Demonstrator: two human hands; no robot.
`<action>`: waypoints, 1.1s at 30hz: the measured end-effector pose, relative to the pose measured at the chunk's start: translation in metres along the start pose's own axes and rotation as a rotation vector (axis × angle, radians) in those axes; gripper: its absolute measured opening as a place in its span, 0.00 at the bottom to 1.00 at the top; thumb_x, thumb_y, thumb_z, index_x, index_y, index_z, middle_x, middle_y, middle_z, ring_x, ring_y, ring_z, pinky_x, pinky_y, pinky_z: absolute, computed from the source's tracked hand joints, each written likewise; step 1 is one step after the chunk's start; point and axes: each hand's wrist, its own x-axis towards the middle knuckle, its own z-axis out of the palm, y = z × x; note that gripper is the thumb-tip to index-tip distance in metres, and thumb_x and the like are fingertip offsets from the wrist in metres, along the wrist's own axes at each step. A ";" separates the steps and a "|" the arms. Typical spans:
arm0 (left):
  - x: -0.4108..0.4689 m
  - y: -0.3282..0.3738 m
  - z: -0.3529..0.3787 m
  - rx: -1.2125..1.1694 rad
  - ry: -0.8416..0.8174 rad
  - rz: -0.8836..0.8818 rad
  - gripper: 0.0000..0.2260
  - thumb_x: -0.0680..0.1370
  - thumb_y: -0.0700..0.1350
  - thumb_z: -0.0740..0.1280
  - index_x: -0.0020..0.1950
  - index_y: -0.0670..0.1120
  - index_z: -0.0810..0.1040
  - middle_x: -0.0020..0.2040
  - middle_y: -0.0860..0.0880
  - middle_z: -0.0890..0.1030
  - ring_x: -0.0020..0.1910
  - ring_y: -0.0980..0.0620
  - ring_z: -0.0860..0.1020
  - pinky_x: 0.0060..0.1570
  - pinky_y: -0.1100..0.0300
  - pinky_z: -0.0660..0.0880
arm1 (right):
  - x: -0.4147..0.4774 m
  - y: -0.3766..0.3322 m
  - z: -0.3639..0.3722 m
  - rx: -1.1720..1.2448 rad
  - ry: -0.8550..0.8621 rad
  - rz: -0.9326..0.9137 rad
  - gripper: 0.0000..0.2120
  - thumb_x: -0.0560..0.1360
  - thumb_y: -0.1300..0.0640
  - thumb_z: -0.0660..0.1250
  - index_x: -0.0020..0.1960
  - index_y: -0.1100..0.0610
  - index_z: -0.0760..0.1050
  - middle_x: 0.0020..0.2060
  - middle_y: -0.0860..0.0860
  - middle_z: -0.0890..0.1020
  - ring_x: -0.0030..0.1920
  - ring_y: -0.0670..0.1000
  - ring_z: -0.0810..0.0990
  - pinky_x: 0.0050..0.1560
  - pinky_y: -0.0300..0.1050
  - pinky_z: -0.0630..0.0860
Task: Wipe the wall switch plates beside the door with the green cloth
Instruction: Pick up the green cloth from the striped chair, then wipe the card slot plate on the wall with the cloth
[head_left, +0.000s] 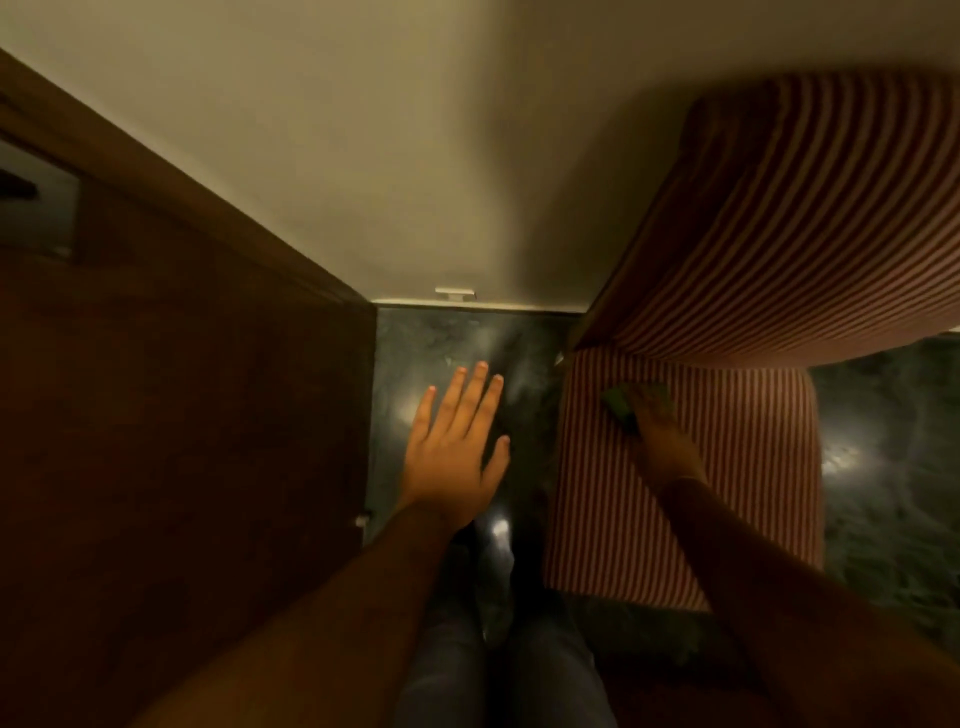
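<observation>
Green cloth (621, 404) | crumpled, blurred | right hand (657, 415) grips it

left hand (454, 452) flat, fingers (475, 395) spread, right hand (657, 415) reaching forward, fingers curled, blurred

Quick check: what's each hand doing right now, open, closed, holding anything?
Left hand: open, fingers spread, holding nothing.
Right hand: closed on the green cloth, over the striped cushion.
</observation>
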 end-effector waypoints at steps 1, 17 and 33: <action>0.005 -0.001 -0.008 0.008 0.018 0.002 0.34 0.87 0.58 0.57 0.92 0.47 0.63 0.92 0.47 0.58 0.91 0.46 0.58 0.88 0.39 0.58 | -0.001 -0.006 -0.006 0.012 0.000 -0.008 0.33 0.83 0.66 0.62 0.85 0.55 0.57 0.85 0.57 0.58 0.84 0.63 0.60 0.78 0.64 0.69; 0.059 -0.030 -0.257 0.040 0.456 -0.092 0.35 0.85 0.58 0.62 0.91 0.49 0.63 0.93 0.50 0.52 0.90 0.46 0.57 0.87 0.46 0.47 | -0.119 -0.230 -0.230 0.302 0.667 -0.572 0.44 0.72 0.77 0.73 0.82 0.53 0.64 0.83 0.39 0.61 0.82 0.39 0.59 0.79 0.33 0.59; 0.183 -0.059 -0.554 0.080 1.145 0.112 0.35 0.88 0.55 0.60 0.92 0.48 0.51 0.93 0.50 0.43 0.92 0.49 0.44 0.89 0.45 0.39 | -0.169 -0.400 -0.354 0.207 1.224 -1.041 0.24 0.78 0.64 0.64 0.74 0.67 0.71 0.74 0.59 0.76 0.74 0.58 0.79 0.75 0.46 0.75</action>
